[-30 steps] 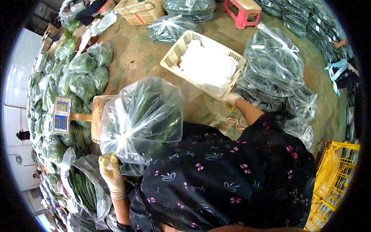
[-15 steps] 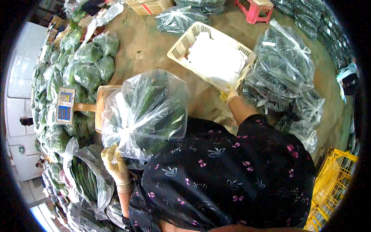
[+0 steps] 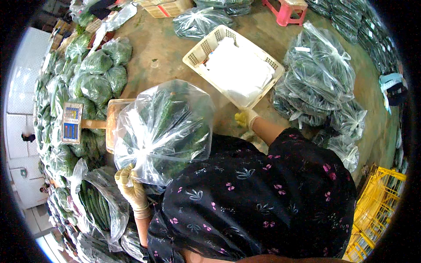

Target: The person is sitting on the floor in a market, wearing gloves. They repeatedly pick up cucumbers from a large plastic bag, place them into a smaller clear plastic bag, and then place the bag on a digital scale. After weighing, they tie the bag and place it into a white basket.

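A large clear plastic bag (image 3: 169,131), full of long green vegetables that look like cucumbers, rests against the platform scale (image 3: 115,125) and hides most of its plate. My left hand (image 3: 130,184), in a pale glove, is closed at the bag's gathered lower left end. My right hand (image 3: 246,118), gloved too, is just below the near corner of a cream plastic basket (image 3: 206,74); its fingers are curled and nothing shows in them. White sheets or bags (image 3: 239,68) lie in the basket.
Bagged green vegetables (image 3: 96,87) are heaped on the left, beside the scale's display (image 3: 72,123). An opened bag of cucumbers (image 3: 94,204) lies near my left arm. Filled bags (image 3: 322,70) are stacked at right. Yellow crates (image 3: 379,201) stand lower right, a red stool (image 3: 286,11) far back.
My right hand has come off the basket's rim and moved left and nearer to me. The basket has shifted slightly left. My left hand stays on the bag.
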Demonstrator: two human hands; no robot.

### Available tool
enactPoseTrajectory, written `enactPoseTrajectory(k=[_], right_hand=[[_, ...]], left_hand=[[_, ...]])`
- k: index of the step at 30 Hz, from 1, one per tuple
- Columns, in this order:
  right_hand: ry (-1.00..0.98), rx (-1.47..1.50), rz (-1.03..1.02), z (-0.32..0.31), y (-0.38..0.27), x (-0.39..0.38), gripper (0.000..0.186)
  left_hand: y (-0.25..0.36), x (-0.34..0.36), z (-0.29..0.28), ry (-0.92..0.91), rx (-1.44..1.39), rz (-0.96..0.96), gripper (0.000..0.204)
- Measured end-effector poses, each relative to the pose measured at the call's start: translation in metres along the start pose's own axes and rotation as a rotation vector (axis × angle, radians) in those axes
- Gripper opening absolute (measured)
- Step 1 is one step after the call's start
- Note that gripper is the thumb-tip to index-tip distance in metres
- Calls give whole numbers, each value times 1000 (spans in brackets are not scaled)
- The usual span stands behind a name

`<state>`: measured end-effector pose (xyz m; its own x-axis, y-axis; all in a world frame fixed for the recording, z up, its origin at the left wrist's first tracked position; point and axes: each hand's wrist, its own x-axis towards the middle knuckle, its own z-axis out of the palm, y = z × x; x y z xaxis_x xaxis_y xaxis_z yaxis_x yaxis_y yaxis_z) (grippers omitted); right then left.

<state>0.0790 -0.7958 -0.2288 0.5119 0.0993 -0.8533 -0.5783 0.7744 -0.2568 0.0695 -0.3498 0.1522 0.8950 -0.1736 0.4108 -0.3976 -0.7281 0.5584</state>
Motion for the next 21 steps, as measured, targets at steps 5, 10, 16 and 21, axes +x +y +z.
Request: enactPoseTrajectory(k=[5,10,16,21], right_hand=[[183,-209,60,29,0,-13,57],[257,-77,-205,-9,-34,34,60],[566,-184,-390,-1,-42,50,47],[492,-231,-463,-34,-31,39,42]], left_hand=[[3,-1,-2,-15,30,-38,30],[2,-13,-3,39,95,-32,30],[-24,-47,1,138,84,-177,32],[-45,-57,-4,201,-74,-228,35]])
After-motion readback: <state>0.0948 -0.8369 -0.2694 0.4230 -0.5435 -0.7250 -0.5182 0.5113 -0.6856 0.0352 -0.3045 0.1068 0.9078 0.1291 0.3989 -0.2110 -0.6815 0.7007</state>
